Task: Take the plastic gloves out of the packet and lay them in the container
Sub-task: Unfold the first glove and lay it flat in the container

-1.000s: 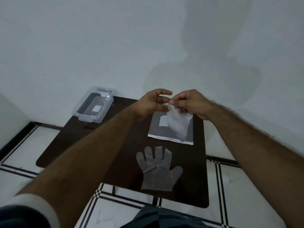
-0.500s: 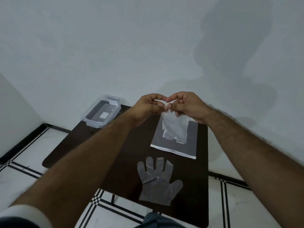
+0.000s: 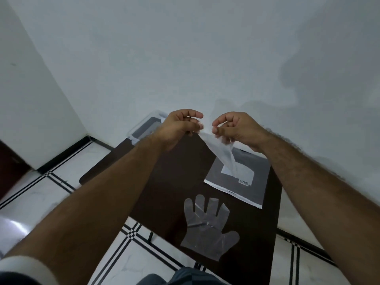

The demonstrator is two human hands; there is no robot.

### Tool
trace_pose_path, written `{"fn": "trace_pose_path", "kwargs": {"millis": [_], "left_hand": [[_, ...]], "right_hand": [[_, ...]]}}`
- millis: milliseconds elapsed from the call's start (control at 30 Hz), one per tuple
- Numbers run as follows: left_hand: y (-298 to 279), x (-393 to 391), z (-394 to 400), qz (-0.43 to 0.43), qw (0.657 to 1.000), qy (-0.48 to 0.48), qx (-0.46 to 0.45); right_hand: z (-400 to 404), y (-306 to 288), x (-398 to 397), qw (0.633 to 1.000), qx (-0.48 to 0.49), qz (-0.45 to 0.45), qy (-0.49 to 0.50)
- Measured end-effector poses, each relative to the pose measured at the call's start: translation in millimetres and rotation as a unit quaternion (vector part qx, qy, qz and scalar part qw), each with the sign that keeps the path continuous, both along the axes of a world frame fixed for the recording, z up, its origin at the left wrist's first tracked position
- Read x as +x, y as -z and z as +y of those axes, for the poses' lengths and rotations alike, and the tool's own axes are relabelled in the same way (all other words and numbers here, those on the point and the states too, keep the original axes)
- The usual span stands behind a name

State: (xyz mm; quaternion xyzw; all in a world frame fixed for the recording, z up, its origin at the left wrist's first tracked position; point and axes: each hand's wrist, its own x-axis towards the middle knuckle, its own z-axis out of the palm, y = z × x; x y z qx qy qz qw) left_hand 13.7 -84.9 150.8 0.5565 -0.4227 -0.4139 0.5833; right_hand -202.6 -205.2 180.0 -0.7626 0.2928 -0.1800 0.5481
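A folded clear plastic glove hangs in the air above the table. My left hand and my right hand both pinch its top edge, a little apart, and the film is stretched between them. Under the hanging glove lies the flat grey packet with a white label. A second clear glove lies spread flat on the dark table, nearer to me. The clear plastic container stands at the table's far left corner, mostly hidden behind my left wrist.
The small dark table stands against a white wall on a white tiled floor with black lines. A wall corner with black skirting lies to the left. My knee shows at the bottom edge.
Both hands have lifted the glove higher off the packet and drawn apart, pulling its top edge open. The camera has tilted, so the table sits lower and further right.
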Motion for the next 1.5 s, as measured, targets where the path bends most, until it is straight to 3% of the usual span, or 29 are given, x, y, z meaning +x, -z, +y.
{"fn": "trace_pose_path", "kwargs": {"millis": [267, 833, 1167, 1500], "left_hand": [[15.8, 96.7, 19.7, -0.012, 0.996, -0.091, 0.014], [26.4, 351.3, 5.4, -0.038, 0.998, -0.031, 0.033], [31.3, 399.3, -50.0, -0.112, 0.991, -0.031, 0.062], [33.3, 450.1, -141.1, -0.157, 0.979, 0.006, 0.129]], "right_hand": [[-8.7, 23.2, 55.7, 1.0, 0.022, 0.013, 0.008], [-6.0, 20.6, 293.3, 0.994, -0.018, 0.081, 0.065], [-47.6, 33.7, 348.7, 0.975, -0.136, 0.142, 0.104], [-107.7, 42.6, 402.0, 0.965, -0.108, 0.183, 0.151]]}}
